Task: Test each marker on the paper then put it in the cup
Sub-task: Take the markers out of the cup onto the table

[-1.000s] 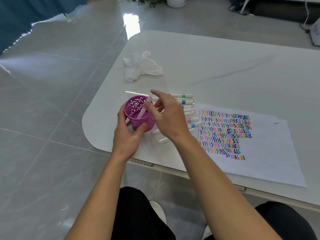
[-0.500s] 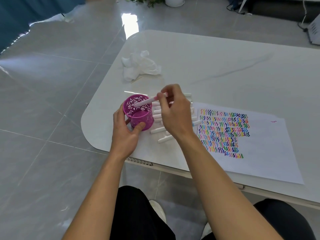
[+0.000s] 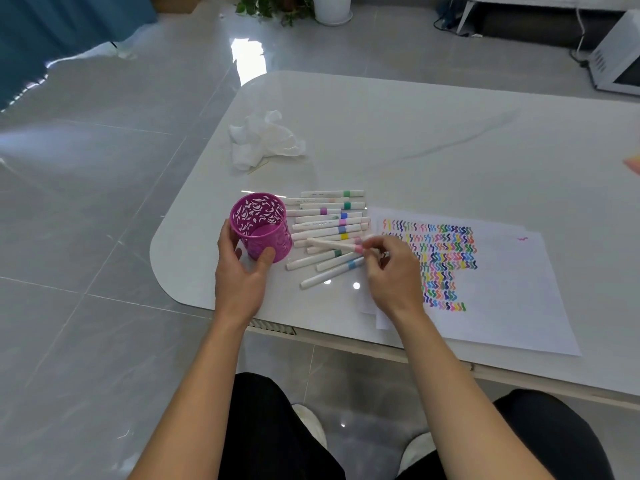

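A pink-banded marker (image 3: pixel 337 244) lies slanted across the top of a loose pile of white markers (image 3: pixel 329 226), its capped end pinched in the fingertips of the right hand (image 3: pixel 393 271); the rest of that hand is curled loosely above the bench (image 3: pixel 433 133). The pile sits between the cup and the paper, the markers mostly lying side by side with coloured bands in green, teal, purple, blue, pink and yellow. At 9 o'clock of the pile stands the magenta cut-out pen cup (image 3: pixel 259 226), tipped a little toward the camera; what shows of its inside holds no marker. The left hand (image 3: pixel 242 271) wraps around its lower wall, thumb on the near side, fingers round the far left. At 3 o'clock of the pile lies the white paper (image 3: pixel 512 289), covered on its left part with rows of short wavy strokes in many colours. At 12 o'clock of the cup, well apart, rests a crumpled white tissue (image 3: pixel 263 140).
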`<state>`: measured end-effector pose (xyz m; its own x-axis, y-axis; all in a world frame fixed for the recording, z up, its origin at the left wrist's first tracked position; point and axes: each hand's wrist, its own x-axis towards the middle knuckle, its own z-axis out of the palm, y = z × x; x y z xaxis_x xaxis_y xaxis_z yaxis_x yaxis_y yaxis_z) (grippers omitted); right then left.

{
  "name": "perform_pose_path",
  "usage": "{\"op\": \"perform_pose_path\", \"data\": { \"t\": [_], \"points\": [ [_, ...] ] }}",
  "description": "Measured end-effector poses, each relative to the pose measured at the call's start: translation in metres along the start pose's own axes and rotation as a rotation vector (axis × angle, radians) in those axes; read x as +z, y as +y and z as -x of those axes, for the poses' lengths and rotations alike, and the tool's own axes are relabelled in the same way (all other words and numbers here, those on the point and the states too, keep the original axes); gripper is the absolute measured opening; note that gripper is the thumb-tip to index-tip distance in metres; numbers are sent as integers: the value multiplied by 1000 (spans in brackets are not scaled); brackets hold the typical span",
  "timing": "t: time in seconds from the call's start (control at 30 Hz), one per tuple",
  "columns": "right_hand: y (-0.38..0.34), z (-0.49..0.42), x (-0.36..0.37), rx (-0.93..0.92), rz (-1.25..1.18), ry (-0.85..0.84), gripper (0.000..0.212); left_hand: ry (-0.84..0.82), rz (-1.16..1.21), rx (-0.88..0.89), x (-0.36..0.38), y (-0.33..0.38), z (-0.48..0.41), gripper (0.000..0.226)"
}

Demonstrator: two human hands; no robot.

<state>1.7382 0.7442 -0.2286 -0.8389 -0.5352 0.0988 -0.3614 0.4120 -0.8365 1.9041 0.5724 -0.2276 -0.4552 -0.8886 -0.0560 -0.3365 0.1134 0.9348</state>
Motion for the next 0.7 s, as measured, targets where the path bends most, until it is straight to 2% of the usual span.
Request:
{"op": "perform_pose_path", "data": {
  "t": [0.1, 0.27, 0.5, 0.57, 0.7],
  "points": [
    [4, 1, 3, -87, 114, -2, 12, 69, -41, -55, 2, -1, 8, 81],
    [1, 1, -3, -146, 106, 43, 15, 187, -81, -105, 9, -2, 28, 69],
    [5, 23, -29, -65, 129, 91, 20, 303, -151, -14, 15, 12, 52, 31],
    [8, 30, -37, -32, 139, 80, 14, 252, -160, 5, 19, 15, 57, 24],
    [17, 51, -57, 17, 183, 36, 3, 45, -178, 62, 36, 20, 75, 25]
  ]
}}
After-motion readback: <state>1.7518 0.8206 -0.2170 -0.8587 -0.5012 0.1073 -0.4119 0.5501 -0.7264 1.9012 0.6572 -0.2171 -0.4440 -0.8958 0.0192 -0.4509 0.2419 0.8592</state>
